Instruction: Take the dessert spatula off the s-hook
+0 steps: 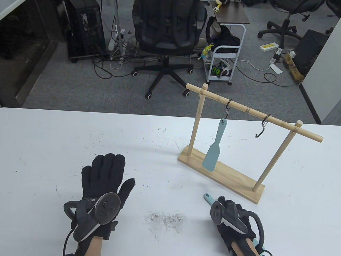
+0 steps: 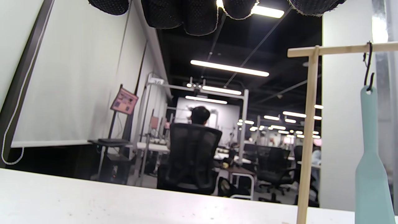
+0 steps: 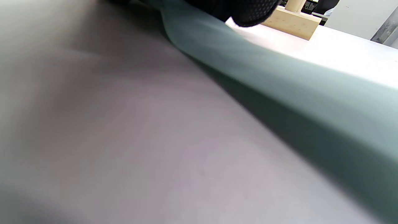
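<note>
Two teal utensils are in view: one dessert spatula (image 1: 213,148) hangs by its handle hole from the left S-hook (image 1: 228,108) on the wooden rack (image 1: 222,171), its blade just above the rack's base, while a second teal utensil (image 1: 208,198) lies low at the near right, under the right hand (image 1: 230,218). The second S-hook (image 1: 263,125), further right on the rail, carries nothing. Several risks can be judged from here. If the hanging spatula is pulled sideways rather than lifted clear of the hook's curl, the hook could be dragged along the rail or the light rack tipped on the bench (image 1: 45,145). A hook knocked loose could drop with the spatula. A reach made with the right hand occupied would leave a weak grasp. The right hand is closed around the teal utensil, whose handle tip juts out on the far side; in the right wrist view its length runs close above the bench. The left hand (image 1: 107,184) is spread flat, palm down on the bench at the near left, fingers extended, nothing held.
</note>
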The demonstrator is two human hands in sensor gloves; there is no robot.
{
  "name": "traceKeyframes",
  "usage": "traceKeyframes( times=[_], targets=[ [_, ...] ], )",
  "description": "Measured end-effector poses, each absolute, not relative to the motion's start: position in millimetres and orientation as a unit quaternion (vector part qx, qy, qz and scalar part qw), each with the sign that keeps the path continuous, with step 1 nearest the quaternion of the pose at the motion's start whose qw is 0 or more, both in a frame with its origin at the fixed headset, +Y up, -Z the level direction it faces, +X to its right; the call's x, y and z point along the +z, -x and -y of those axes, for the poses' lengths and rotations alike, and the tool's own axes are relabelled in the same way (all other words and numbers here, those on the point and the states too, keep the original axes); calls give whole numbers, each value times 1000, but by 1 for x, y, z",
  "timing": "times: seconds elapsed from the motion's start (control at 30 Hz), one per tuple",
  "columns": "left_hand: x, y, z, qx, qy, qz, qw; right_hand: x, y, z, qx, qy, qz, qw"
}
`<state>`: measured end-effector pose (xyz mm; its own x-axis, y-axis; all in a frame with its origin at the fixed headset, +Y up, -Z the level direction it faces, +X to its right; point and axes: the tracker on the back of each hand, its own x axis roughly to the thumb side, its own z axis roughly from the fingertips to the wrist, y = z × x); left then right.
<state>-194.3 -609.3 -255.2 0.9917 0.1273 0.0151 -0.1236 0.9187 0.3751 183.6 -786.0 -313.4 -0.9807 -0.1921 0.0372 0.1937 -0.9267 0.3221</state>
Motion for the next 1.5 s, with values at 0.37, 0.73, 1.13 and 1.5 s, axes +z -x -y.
traceKeyframes(
  times=[0.37,0.73,1.13,1.5],
  targets=[
    [-255,195,610,49,-193,-13,980,-348,-186,706,-988,25,86,-127],
    [-257,195,611,43,-188,-19,981,-399,-191,663,-917,34,-2,-398],
    [-256,198,610,42,-189,-23,981,-435,-205,670,-843,5,-12,-538],
    [-257,197,610,35,-186,-26,982,-449,-203,679,-809,23,-12,-587]
  ],
)
